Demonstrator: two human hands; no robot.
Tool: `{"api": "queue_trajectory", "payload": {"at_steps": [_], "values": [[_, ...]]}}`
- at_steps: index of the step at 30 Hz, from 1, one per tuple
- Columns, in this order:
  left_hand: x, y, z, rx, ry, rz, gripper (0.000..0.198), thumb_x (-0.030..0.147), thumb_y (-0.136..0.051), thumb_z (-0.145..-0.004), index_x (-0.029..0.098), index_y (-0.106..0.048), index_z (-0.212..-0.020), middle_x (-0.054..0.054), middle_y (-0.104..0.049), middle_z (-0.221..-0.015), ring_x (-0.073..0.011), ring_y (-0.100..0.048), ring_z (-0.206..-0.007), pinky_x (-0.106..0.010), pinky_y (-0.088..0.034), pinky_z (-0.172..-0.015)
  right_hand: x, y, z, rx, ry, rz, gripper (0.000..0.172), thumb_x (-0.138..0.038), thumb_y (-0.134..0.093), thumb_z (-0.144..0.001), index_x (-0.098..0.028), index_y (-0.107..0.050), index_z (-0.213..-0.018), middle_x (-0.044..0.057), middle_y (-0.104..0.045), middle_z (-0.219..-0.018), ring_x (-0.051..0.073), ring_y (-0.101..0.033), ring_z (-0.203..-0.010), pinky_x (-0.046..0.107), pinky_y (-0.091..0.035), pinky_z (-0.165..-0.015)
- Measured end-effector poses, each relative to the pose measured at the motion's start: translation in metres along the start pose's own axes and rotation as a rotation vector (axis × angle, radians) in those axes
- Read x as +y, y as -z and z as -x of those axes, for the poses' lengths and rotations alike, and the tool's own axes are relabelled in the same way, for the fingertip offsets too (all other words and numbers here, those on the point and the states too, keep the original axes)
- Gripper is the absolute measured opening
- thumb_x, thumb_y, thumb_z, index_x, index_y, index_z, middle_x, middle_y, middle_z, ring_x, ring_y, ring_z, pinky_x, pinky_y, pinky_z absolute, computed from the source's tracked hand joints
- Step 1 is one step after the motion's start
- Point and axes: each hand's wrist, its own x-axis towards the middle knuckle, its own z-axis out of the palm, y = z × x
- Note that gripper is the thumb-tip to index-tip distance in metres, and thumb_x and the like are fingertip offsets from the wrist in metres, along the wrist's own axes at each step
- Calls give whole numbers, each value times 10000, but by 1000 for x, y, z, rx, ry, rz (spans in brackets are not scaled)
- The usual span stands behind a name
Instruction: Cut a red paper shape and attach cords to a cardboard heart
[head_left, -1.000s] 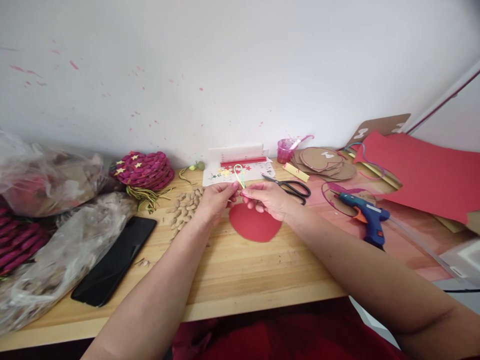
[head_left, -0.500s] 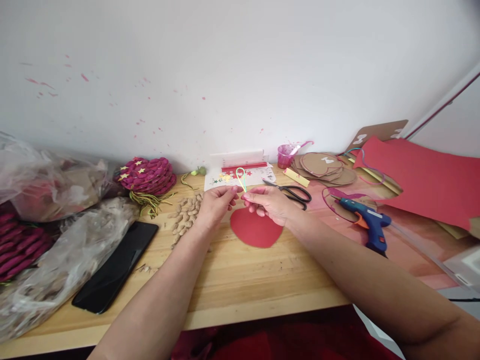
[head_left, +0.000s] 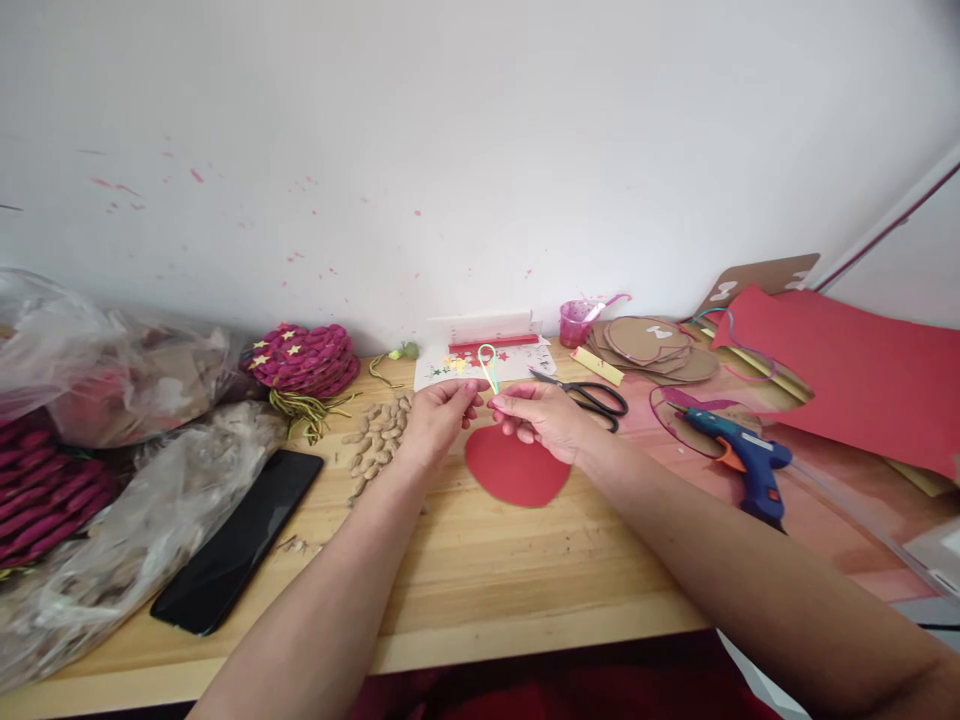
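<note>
A thin yellow-green loop of cord [head_left: 487,355] stands up from the fingertips of my right hand [head_left: 544,415], which pinches its lower ends. Close by on the left, the thumb and fingers of my left hand [head_left: 444,415] are pressed together; what they hold, if anything, is hidden. Below both hands a rounded red piece [head_left: 517,470] lies flat on the wooden table [head_left: 525,590], its upper edge partly covered by my right hand. Black-handled scissors [head_left: 600,398] lie just beyond my right hand. A pile of peanuts [head_left: 379,435] is beside my left hand.
A black phone [head_left: 240,540], plastic bags [head_left: 142,530] and a maroon braided bundle [head_left: 304,360] occupy the left. On the right are a blue glue gun [head_left: 750,455], cardboard shapes [head_left: 652,345] and red sheets [head_left: 862,360]. A pink cup [head_left: 576,325] stands near the wall.
The view has shifted slightly, so everything appears a little lower and further right. Both hands keep nearly the same pose around the loop.
</note>
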Motion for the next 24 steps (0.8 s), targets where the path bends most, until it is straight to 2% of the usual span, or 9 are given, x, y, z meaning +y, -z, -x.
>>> {"api": "queue_trajectory", "payload": {"at_steps": [3, 8, 15, 20, 24], "values": [[2, -1, 1, 4, 22, -8, 518, 592, -842, -624, 133, -796, -862, -29, -651, -659, -85, -499, -550, -213, -374, -502, 0, 0, 0, 1, 4, -6, 325, -404, -883, -645, -141, -709, -724, 25, -659, -699, 83, -569, -529, 184, -278, -367], [1, -1, 0, 37, 44, -15, 586, 705, -755, -672, 121, -769, -716, -35, -608, -595, -81, -482, -515, -221, -344, -485, 0, 0, 0, 0, 3, -1, 319, -399, -880, -649, -141, -706, -718, 25, -658, -702, 82, -569, -528, 187, -278, -368], [2, -2, 2, -22, -12, -70, 443, 569, -819, -668, 135, -731, -640, -28, -623, -593, -88, -479, -535, -231, -352, -509, 0, -2, 0, -1, -6, -1, 316, -392, -880, -637, -143, -708, -724, 21, -655, -684, 87, -568, -523, 189, -274, -371], [5, -2, 3, -6, -4, -78, 409, 529, -858, -616, 143, -759, -708, -17, -622, -589, -91, -461, -531, -237, -347, -507, 1, -1, -1, 3, -10, 1, 326, -397, -885, -636, -142, -719, -754, 26, -661, -689, 90, -570, -529, 195, -271, -377], [4, -2, 2, 27, 20, -63, 493, 619, -832, -619, 138, -750, -690, -13, -592, -574, -89, -467, -525, -233, -343, -497, 0, -1, 0, -2, -13, -2, 299, -383, -872, -642, -148, -708, -724, 21, -654, -683, 84, -559, -518, 191, -268, -374]]}}
